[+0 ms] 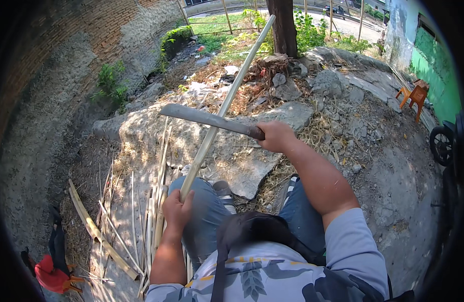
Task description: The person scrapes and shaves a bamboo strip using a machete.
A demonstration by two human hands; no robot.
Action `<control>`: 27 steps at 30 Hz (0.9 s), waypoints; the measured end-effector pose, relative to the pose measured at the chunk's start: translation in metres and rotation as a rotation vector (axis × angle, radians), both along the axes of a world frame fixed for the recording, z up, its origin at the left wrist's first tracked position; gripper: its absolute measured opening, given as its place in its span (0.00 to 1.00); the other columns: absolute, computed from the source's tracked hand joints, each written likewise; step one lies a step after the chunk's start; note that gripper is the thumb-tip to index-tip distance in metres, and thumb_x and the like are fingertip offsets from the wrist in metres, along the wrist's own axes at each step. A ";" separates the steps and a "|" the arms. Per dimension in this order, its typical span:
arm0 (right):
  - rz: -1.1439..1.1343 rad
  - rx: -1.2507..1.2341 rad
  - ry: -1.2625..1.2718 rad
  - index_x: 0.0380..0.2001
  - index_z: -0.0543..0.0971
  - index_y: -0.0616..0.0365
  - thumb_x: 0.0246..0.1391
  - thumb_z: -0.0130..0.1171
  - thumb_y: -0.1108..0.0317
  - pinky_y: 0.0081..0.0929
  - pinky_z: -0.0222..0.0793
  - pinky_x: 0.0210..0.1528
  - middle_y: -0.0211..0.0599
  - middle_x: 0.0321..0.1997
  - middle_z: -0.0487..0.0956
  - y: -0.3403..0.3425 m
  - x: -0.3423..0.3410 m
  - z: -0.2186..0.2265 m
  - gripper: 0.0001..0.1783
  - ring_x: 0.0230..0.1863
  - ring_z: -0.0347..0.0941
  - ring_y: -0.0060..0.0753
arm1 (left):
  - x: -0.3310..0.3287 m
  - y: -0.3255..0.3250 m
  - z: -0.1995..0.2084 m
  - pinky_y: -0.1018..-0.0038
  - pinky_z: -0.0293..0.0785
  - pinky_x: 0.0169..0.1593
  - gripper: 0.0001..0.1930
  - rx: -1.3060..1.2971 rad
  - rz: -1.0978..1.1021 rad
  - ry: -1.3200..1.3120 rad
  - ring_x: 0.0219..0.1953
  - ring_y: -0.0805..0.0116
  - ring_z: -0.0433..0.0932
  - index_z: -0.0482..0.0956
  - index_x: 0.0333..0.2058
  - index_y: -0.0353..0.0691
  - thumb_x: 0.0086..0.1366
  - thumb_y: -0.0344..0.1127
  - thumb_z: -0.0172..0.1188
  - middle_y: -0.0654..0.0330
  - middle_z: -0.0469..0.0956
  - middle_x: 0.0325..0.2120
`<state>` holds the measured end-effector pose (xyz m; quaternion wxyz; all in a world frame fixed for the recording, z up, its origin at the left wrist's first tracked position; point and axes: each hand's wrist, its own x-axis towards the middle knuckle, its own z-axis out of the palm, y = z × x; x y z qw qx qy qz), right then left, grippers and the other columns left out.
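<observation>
My left hand (pixel 177 209) is closed round the near end of a long, pale bamboo strip (pixel 238 83), which slants up and away over my left knee. In my right hand (pixel 276 136) is the dark handle of a machete (pixel 194 116). Its broad grey blade points left and crosses the strip near the middle; whether its edge bites into the bamboo I cannot tell. Under my left forearm lie several split bamboo strips (pixel 150 224) on the ground. A wider, curved piece of bamboo (pixel 102 232) rests farther left.
A broken concrete slab (pixel 242 163) lies in front of my feet, with shavings around it. Beyond stand a tree trunk (pixel 283 27) and rubble. An orange plastic chair (pixel 414 98) and a motorbike (pixel 442 143) are at right. Someone in red (pixel 50 273) sits at lower left, beside a brick wall (pixel 60 38).
</observation>
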<state>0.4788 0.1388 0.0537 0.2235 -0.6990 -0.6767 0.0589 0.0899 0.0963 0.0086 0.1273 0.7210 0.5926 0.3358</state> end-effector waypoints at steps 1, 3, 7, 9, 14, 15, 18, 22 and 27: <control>0.078 -0.014 -0.072 0.35 0.82 0.47 0.47 0.65 0.60 0.47 0.76 0.47 0.39 0.33 0.84 -0.003 -0.004 0.002 0.11 0.40 0.82 0.50 | 0.004 0.000 0.002 0.62 0.66 0.24 0.23 -0.003 -0.004 0.000 0.16 0.57 0.68 0.72 0.21 0.38 0.63 0.49 0.69 0.53 0.70 0.14; 0.242 0.020 -0.230 0.33 0.81 0.46 0.46 0.65 0.61 0.44 0.75 0.46 0.36 0.31 0.84 -0.004 -0.013 -0.006 0.09 0.37 0.83 0.47 | 0.010 -0.001 0.007 0.62 0.65 0.24 0.23 -0.030 -0.008 -0.042 0.16 0.56 0.68 0.71 0.21 0.38 0.62 0.49 0.70 0.53 0.70 0.14; 0.379 -0.025 -0.340 0.31 0.80 0.45 0.45 0.64 0.64 0.38 0.72 0.48 0.34 0.30 0.84 -0.011 -0.046 0.008 0.07 0.38 0.83 0.44 | -0.001 -0.001 0.001 0.62 0.65 0.24 0.23 0.012 0.001 -0.008 0.16 0.56 0.69 0.71 0.21 0.38 0.62 0.49 0.70 0.52 0.70 0.14; 0.297 -0.011 -0.303 0.32 0.81 0.46 0.45 0.64 0.64 0.40 0.73 0.48 0.35 0.31 0.84 0.001 -0.030 0.010 0.08 0.39 0.83 0.45 | -0.004 -0.003 -0.001 0.62 0.65 0.24 0.23 0.018 -0.005 -0.001 0.17 0.55 0.70 0.71 0.21 0.38 0.62 0.49 0.70 0.52 0.71 0.14; -0.113 0.022 0.015 0.35 0.81 0.52 0.50 0.66 0.61 0.47 0.75 0.48 0.43 0.35 0.84 0.011 0.022 -0.004 0.10 0.42 0.82 0.51 | -0.001 -0.002 -0.003 0.60 0.67 0.25 0.23 0.016 -0.014 0.008 0.18 0.51 0.73 0.73 0.23 0.38 0.62 0.51 0.70 0.50 0.73 0.16; -0.155 0.022 0.115 0.36 0.81 0.53 0.51 0.66 0.59 0.48 0.75 0.48 0.45 0.36 0.84 0.010 0.027 -0.008 0.13 0.42 0.81 0.53 | -0.001 0.000 -0.002 0.60 0.68 0.25 0.23 0.018 -0.022 0.013 0.19 0.50 0.74 0.74 0.23 0.38 0.62 0.51 0.69 0.50 0.74 0.17; -0.224 -0.006 0.193 0.39 0.81 0.55 0.54 0.66 0.54 0.49 0.75 0.48 0.48 0.38 0.84 0.006 0.029 -0.009 0.17 0.44 0.81 0.55 | -0.003 -0.002 0.000 0.60 0.68 0.25 0.22 0.016 -0.034 0.065 0.20 0.49 0.75 0.75 0.24 0.38 0.61 0.52 0.69 0.50 0.74 0.18; -0.130 -0.053 0.122 0.39 0.80 0.55 0.53 0.66 0.50 0.49 0.75 0.47 0.48 0.38 0.84 -0.001 0.016 0.002 0.20 0.43 0.81 0.55 | 0.001 -0.003 0.004 0.60 0.68 0.26 0.22 -0.003 -0.030 0.029 0.20 0.49 0.75 0.75 0.25 0.38 0.62 0.52 0.69 0.50 0.75 0.18; 0.292 -0.030 0.082 0.36 0.79 0.57 0.52 0.68 0.42 0.49 0.74 0.39 0.49 0.30 0.82 0.000 -0.010 -0.012 0.27 0.34 0.80 0.58 | 0.000 -0.002 0.004 0.59 0.68 0.26 0.22 -0.059 0.011 0.055 0.20 0.50 0.75 0.76 0.25 0.38 0.62 0.53 0.68 0.50 0.75 0.18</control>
